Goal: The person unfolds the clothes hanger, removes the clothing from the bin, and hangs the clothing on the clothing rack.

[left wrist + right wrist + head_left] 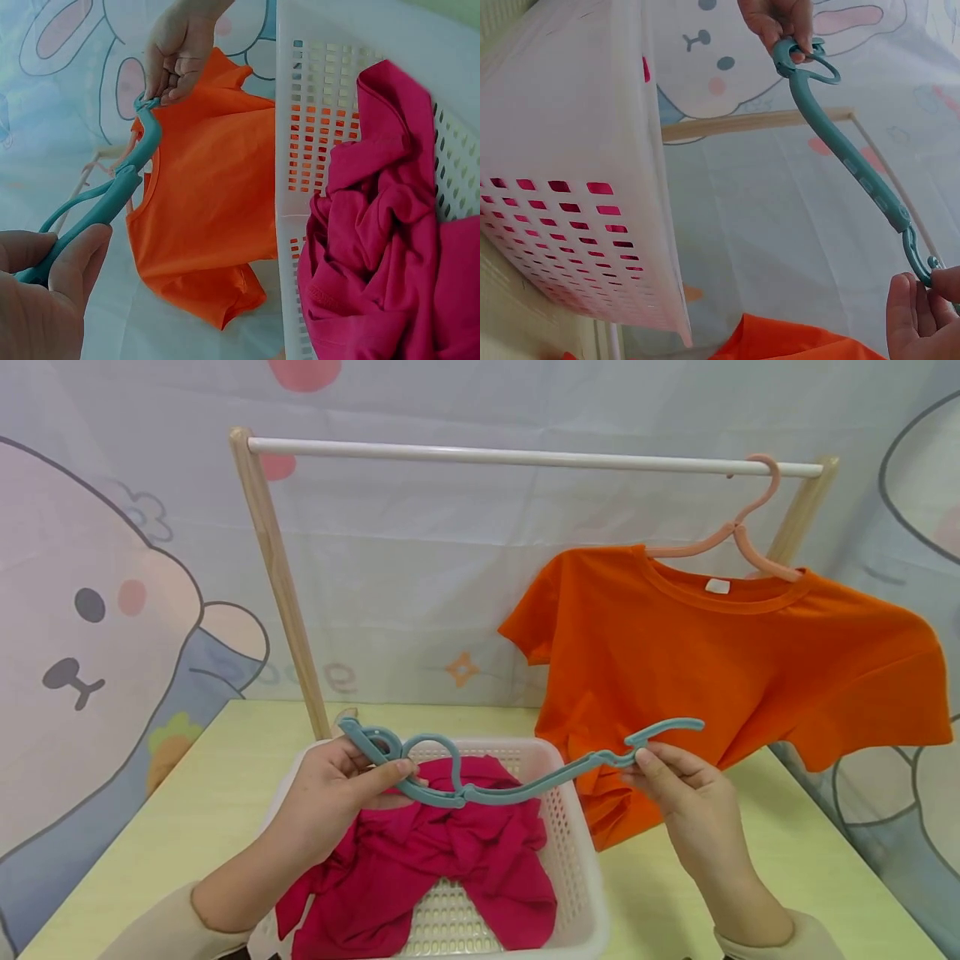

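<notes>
I held the blue-green hanger (517, 792) above the white basket (596, 893), clear of its rim; open room separated it from the white rail (487, 455). Left fingers (382, 779) grasped one end; right fingers (660, 777) pinched the other, near its curved tip. Both forearms (247, 877) reached forward, angled inward, set well apart.

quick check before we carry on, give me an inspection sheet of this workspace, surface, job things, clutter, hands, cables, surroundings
Surface: pale table, under the white basket.
Job's things: teal hanger held above the basket; crumpled dark pink cloth inside it; orange shirt on a pink hanger, hooked on the rack's white rail.
Clutter: nothing seen.
Grippers: bare hands; left hand grips the teal hanger's left part, right hand pinches near its other end.
Cables: nothing seen.
Surroundings: cartoon-printed backdrop behind the rack.
</notes>
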`<state>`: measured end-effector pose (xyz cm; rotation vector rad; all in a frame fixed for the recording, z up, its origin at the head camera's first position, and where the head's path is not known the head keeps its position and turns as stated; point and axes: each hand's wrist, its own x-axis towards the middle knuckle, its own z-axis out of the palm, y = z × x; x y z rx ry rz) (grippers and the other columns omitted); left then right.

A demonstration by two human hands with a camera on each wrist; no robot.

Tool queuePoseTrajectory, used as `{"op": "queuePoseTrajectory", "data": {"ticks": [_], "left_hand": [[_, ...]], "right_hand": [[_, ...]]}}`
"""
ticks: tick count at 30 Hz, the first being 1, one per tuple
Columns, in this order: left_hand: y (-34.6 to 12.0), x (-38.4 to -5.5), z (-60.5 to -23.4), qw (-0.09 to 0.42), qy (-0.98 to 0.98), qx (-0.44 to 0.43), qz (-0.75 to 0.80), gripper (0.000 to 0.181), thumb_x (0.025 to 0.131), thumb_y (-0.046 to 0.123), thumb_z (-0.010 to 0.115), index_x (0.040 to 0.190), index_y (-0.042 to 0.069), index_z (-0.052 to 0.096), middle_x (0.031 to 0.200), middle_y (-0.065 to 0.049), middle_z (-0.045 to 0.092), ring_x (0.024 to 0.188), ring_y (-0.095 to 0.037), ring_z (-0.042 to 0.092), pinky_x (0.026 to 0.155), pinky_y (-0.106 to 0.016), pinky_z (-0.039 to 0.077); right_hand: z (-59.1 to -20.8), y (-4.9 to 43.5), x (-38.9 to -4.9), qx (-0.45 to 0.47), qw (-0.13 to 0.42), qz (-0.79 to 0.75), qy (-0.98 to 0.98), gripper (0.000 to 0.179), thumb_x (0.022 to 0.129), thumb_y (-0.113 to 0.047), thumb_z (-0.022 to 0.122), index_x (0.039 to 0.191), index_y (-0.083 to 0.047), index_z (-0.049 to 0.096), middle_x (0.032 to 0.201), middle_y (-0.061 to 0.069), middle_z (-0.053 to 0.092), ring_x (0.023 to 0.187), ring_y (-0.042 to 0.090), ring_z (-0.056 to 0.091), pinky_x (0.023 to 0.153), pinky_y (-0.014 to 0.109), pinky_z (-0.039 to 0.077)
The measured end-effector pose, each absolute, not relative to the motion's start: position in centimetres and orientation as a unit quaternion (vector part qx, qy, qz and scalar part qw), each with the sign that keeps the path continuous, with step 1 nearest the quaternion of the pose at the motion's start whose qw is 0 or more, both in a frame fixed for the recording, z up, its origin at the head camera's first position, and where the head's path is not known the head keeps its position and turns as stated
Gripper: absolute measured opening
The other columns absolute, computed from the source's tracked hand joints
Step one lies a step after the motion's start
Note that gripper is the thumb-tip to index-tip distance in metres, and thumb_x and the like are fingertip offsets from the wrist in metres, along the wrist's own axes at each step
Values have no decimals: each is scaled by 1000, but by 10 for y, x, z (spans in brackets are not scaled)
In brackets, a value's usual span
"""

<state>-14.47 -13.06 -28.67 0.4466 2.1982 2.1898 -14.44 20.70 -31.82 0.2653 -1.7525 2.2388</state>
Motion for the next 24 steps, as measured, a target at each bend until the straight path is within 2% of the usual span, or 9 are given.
{"op": "queuePoseTrajectory", "data": {"ticks": [7, 15, 21, 24], "left_hand": [[-132, -145, -284, -1, 715, 147, 683, 20, 91, 4, 65, 98, -13, 56, 87, -2, 67, 83, -12, 70, 75, -36, 58], [-128, -143, -281, 2, 723, 141, 676, 20, 90, 6, 67, 96, -11, 61, 89, -4, 64, 86, -12, 69, 77, -36, 58], [-119, -142, -280, 15, 721, 144, 678, 20, 89, 2, 67, 98, -14, 58, 89, -4, 62, 83, -10, 69, 77, -36, 57], [-117, -143, -281, 27, 719, 149, 679, 23, 89, 1, 67, 102, -15, 57, 89, -5, 63, 83, -12, 70, 77, -37, 57]], "right_hand": [[-313, 208, -144, 73, 184, 781, -592, 18, 93, 0, 60, 96, -9, 75, 85, -1, 73, 77, 12, 69, 82, 23, 54], [-301, 203, -141, 125, 210, 749, -616, 18, 91, 6, 59, 104, -1, 71, 91, 2, 72, 83, 14, 69, 86, 23, 53], [-290, 190, -138, 135, 169, 695, -686, 23, 89, 2, 65, 107, -12, 71, 98, -4, 71, 90, 9, 68, 85, 20, 52], [-289, 182, -138, 164, 135, 688, -694, 24, 90, 2, 64, 108, -12, 69, 99, -4, 70, 92, 10, 67, 83, 21, 54]]}}
